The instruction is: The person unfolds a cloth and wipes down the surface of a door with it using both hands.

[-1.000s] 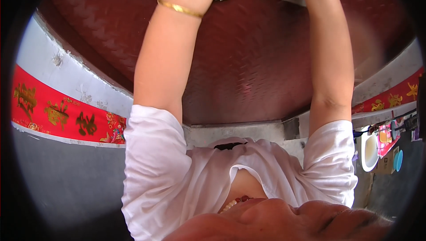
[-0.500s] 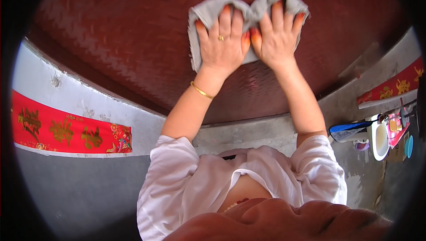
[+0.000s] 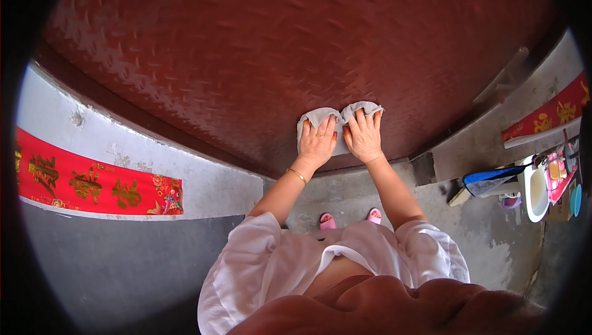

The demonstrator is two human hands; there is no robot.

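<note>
A grey cloth is pressed flat against the lower part of a dark red metal door with a raised tread pattern. On its left half lies my left hand, with fingers stretched out and a gold bracelet at the wrist. My right hand rests on the right half, fingers extended and close beside the left hand. The cloth's upper edge bunches up around the fingertips of both hands. Both palms press on the cloth rather than grip it.
Red banners with gold characters hang on the left wall and at the right. At the lower right are a white basin, a blue-and-grey item and a light blue round thing. Pink slippers show on the grey floor below.
Both hands have slid the cloth down the door, from near the top of the picture toward me. My pink slippers and more floor have come into view.
</note>
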